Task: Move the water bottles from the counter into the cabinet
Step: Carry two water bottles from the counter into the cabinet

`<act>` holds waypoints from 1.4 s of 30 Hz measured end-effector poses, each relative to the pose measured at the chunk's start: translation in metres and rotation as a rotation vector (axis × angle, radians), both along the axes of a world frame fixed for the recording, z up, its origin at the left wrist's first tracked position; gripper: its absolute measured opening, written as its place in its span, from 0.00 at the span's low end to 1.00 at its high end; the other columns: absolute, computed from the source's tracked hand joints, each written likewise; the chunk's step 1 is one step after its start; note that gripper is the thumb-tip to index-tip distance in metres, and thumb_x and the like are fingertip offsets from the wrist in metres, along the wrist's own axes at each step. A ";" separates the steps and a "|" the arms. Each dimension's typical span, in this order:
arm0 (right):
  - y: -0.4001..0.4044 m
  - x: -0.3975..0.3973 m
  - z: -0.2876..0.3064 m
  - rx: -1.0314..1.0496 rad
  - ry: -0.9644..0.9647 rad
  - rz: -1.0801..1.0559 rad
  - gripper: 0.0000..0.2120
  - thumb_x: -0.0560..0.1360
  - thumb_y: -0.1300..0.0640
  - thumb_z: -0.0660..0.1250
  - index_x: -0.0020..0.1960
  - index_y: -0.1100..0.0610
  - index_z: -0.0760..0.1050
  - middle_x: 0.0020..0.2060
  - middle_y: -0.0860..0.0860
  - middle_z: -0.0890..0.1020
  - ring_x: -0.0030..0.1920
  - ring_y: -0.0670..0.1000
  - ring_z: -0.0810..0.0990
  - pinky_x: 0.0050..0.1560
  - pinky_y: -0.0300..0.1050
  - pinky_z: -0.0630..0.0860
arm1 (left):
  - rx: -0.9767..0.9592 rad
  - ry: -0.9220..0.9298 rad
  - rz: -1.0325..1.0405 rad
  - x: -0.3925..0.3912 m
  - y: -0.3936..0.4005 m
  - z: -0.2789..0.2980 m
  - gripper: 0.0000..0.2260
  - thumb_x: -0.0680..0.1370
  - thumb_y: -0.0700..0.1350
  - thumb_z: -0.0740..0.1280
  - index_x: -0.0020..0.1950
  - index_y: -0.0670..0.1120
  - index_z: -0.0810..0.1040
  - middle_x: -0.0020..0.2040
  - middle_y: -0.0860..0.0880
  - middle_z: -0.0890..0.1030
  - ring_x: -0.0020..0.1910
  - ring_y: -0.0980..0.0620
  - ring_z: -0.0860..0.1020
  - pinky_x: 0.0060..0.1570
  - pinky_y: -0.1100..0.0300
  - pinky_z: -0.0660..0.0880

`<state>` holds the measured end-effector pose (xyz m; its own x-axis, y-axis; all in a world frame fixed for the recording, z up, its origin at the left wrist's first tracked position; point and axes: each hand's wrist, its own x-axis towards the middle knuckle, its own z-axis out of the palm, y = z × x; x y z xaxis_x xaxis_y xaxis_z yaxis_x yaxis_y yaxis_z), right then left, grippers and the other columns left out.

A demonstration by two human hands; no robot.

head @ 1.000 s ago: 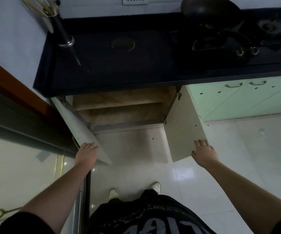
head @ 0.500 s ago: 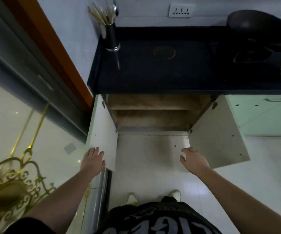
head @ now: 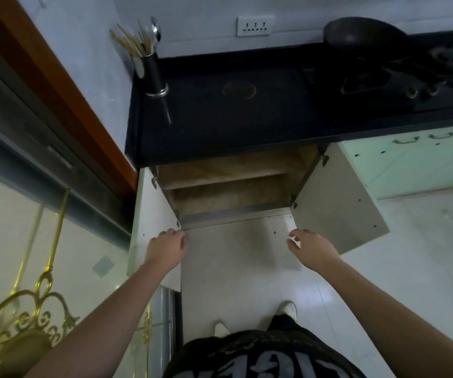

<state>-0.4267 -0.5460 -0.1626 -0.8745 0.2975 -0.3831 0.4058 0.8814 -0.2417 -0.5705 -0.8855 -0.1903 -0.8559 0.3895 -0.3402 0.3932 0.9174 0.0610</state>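
Observation:
No water bottle shows on the black counter (head: pixel 247 126) or anywhere else in view. Below the counter the cabinet (head: pixel 233 192) stands open, its two bare wooden shelves showing. The left door (head: pixel 151 214) and the right door (head: pixel 339 208) are both swung wide. My left hand (head: pixel 165 249) rests against the inner face of the left door near its hinge edge, holding nothing. My right hand (head: pixel 312 249) hovers with loosely curled fingers by the lower inner corner of the right door, also holding nothing.
A utensil holder (head: pixel 151 75) stands at the counter's left end. A dark wok (head: pixel 364 36) sits on the stove (head: pixel 399 77) at the right. Green cabinet doors (head: pixel 410 162) continue to the right. A glass door with gold scrollwork (head: pixel 23 317) is at my left. My feet stand on pale floor tiles (head: pixel 247 282).
Both hands have come inward from the doors' outer parts toward the cabinet opening. The view has shifted, so the cabinet sits further right and the doors look wider apart.

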 end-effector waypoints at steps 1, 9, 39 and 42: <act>0.004 0.005 0.002 0.007 -0.007 -0.018 0.19 0.81 0.43 0.54 0.67 0.50 0.70 0.59 0.51 0.79 0.53 0.53 0.80 0.49 0.46 0.77 | 0.057 0.019 -0.033 -0.002 0.016 0.007 0.15 0.81 0.51 0.56 0.64 0.50 0.74 0.58 0.47 0.79 0.54 0.47 0.77 0.50 0.52 0.73; 0.053 0.070 0.020 0.086 0.125 -0.158 0.17 0.80 0.45 0.57 0.63 0.50 0.74 0.57 0.49 0.80 0.54 0.54 0.79 0.53 0.45 0.72 | 0.333 0.075 -0.360 0.029 0.164 0.054 0.16 0.82 0.52 0.56 0.67 0.51 0.73 0.57 0.51 0.80 0.52 0.52 0.79 0.42 0.60 0.70; 0.389 0.263 0.034 0.198 0.181 -0.775 0.18 0.78 0.50 0.64 0.65 0.54 0.75 0.62 0.52 0.77 0.62 0.57 0.75 0.62 0.50 0.68 | 0.384 0.005 -1.171 0.187 0.675 0.058 0.19 0.78 0.54 0.58 0.60 0.45 0.80 0.52 0.46 0.82 0.50 0.44 0.80 0.48 0.49 0.75; 0.435 0.270 0.037 0.202 0.131 -0.799 0.19 0.80 0.47 0.59 0.69 0.51 0.70 0.66 0.49 0.73 0.66 0.53 0.71 0.64 0.46 0.64 | 0.404 -0.006 -1.187 0.189 0.734 0.056 0.16 0.80 0.52 0.61 0.63 0.45 0.78 0.55 0.45 0.81 0.52 0.43 0.79 0.50 0.50 0.72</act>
